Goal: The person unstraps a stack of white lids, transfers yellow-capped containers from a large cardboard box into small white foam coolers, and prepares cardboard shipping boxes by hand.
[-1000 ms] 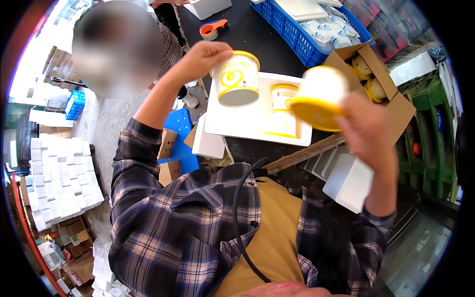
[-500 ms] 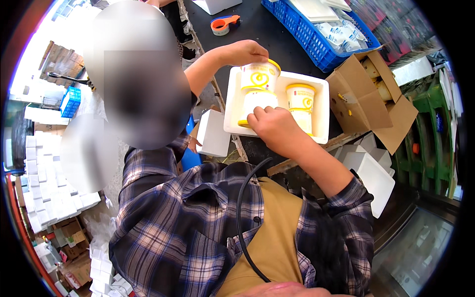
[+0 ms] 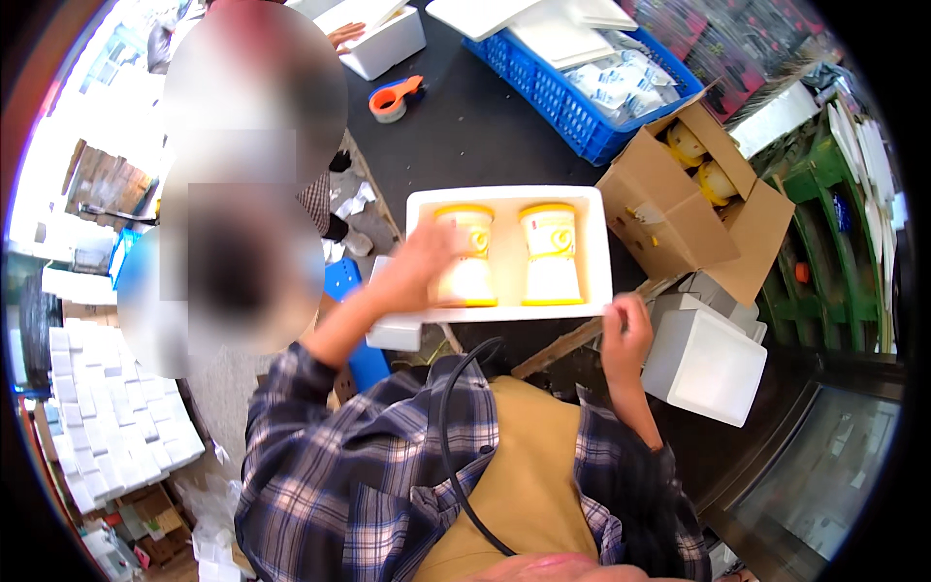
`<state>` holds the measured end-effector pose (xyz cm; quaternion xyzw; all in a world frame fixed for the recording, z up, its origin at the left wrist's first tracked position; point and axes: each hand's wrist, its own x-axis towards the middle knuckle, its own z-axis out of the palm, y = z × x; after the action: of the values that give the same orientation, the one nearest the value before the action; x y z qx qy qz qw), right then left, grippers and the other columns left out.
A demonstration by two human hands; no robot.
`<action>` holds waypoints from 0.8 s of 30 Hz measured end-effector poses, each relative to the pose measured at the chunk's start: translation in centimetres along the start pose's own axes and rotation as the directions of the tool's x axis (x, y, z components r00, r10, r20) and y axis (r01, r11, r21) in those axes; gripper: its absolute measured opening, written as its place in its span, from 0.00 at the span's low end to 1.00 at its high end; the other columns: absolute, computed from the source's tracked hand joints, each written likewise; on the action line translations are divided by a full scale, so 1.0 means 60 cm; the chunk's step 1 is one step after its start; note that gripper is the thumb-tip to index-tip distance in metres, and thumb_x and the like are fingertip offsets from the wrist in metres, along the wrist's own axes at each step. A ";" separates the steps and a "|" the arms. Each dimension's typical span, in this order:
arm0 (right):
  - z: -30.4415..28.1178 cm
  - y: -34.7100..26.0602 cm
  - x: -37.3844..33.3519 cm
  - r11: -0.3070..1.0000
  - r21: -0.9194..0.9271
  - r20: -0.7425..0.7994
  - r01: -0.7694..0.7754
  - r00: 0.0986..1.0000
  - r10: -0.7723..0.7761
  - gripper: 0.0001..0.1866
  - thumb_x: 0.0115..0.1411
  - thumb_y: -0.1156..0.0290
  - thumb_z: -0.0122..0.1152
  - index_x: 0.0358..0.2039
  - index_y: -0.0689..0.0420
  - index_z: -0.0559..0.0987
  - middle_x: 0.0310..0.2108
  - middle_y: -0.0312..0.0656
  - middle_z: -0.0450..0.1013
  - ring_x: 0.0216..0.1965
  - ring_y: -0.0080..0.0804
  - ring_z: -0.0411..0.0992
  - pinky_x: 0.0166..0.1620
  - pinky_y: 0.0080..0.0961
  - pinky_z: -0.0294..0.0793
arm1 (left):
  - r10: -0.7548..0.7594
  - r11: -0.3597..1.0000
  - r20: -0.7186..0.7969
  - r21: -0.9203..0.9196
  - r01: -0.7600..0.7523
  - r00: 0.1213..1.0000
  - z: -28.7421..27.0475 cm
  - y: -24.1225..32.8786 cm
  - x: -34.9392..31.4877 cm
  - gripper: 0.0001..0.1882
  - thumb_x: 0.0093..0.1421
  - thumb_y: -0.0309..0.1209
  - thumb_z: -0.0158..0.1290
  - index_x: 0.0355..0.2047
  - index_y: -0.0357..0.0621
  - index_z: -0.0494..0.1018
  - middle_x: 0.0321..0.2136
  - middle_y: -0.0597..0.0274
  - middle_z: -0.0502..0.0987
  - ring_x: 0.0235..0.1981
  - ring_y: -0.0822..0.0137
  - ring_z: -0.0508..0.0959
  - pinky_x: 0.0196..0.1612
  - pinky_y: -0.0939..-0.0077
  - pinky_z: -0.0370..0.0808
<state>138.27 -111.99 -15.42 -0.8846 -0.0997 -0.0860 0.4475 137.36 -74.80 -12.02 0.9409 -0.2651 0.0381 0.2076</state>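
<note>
A white foam box (image 3: 509, 313) stands before me on the dark table. Inside are white tubs with yellow lids, paired base to base: a left upper tub (image 3: 475, 233) above a left lower tub (image 3: 470, 279), and a right upper tub (image 3: 551, 233) above a right lower tub (image 3: 551, 279). My left hand (image 3: 419, 267), blurred, is over the box's left side beside the left tubs, fingers apart and holding nothing visible. At the box's near right corner, my right hand (image 3: 626, 335) has its fingers curled with nothing seen in them; whether it touches the rim I cannot tell.
Beyond are an orange tape dispenser (image 3: 393, 100) and a blue crate (image 3: 529, 92) with foam lids and white packs. An opened carton (image 3: 669, 204) with yellow-lidded tubs stands right. A co-worker's hand (image 3: 346, 36) touches another foam box (image 3: 386, 48). White foam boxes (image 3: 713, 364) lie lower right.
Both hands have let go of the left tubs, which now lie in the box. My right hand has moved to the near right corner. The view has shifted, and the box looks straighter.
</note>
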 end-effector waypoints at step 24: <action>-0.056 0.143 -0.133 0.960 0.124 -0.036 -0.253 0.965 0.259 0.14 0.53 0.71 0.62 0.41 0.57 0.76 0.37 0.44 0.75 0.41 0.42 0.75 0.46 0.35 0.73 | -0.203 0.731 -0.510 0.489 0.476 0.836 0.140 -0.265 0.317 0.38 0.54 0.36 0.62 0.62 0.40 0.60 0.60 0.44 0.65 0.62 0.43 0.62 0.61 0.51 0.63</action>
<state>132.49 -120.49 -22.00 -0.8594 0.0223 -0.0445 0.5088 161.50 -75.16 -22.11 0.9581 -0.0065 0.2829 -0.0440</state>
